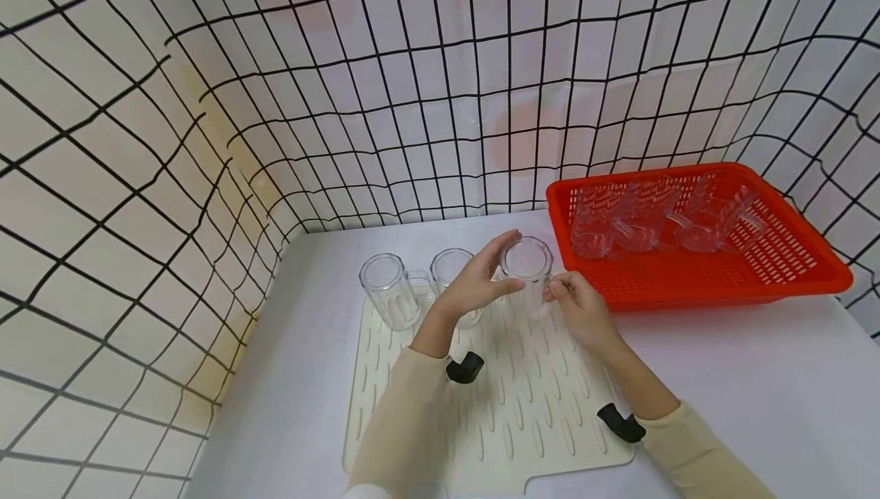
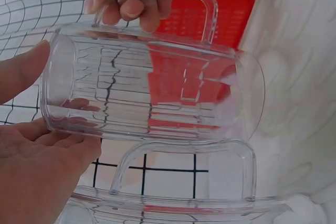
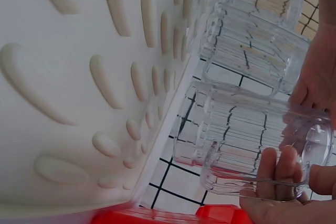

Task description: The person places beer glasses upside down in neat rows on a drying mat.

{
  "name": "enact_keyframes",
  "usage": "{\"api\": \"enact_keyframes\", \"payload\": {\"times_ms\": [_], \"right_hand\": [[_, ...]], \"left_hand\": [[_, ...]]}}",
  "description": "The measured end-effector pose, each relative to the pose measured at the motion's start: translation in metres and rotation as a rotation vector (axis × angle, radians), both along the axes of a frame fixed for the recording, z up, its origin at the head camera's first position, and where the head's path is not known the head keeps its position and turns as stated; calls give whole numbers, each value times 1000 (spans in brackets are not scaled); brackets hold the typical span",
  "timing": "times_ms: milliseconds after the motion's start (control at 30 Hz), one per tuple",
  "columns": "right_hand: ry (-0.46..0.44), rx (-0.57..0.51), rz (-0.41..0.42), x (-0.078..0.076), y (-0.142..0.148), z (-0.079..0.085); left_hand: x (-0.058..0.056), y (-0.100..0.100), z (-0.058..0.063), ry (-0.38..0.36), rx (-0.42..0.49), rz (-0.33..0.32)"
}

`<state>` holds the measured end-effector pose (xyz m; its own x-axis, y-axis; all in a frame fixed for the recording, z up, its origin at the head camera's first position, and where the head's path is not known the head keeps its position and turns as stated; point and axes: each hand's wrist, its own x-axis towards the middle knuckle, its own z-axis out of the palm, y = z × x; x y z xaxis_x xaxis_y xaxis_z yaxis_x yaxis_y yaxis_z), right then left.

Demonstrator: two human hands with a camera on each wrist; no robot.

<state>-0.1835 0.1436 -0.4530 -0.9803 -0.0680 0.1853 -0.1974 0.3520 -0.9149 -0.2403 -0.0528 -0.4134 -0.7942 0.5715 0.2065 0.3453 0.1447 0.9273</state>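
Head view: toward one o'clock over the mat (image 1: 495, 415), the right hand (image 1: 584, 309) grips a mug (image 1: 528, 273) by its handle, the left hand (image 1: 474, 283) clasping its rim; two standing mugs (image 1: 390, 291) (image 1: 448, 268) occupy eleven and twelve; at two, the basket (image 1: 715, 294) holds remaining mugs (image 1: 639, 230), suggesting work midway.

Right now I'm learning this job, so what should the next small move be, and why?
Probably settle the mug gently onto the mat: the left hand holds it near the top, the right hand grips its handle, and it's upright beside another mug. Whether its base already touches, I can't tell.
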Motion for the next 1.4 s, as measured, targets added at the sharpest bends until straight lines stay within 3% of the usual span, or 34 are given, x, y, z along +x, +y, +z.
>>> {"api": "enact_keyframes", "payload": {"times_ms": [233,467,700,933,1400], "right_hand": [[-55,145,-39,2,-7,3],[-91,131,-58,2,-11,-6],[-139,99,-50,3,-10,-3],[-190,158,-4,5,-6,5],[-177,342,4,16,-1,26]], "left_hand": [[-3,6,1,6,-104,55],[-1,11,-5,3,-178,92],[0,16,-12,56,-129,149],[-1,19,-19,122,-78,200],[-4,22,-19,105,-22,237]]}}
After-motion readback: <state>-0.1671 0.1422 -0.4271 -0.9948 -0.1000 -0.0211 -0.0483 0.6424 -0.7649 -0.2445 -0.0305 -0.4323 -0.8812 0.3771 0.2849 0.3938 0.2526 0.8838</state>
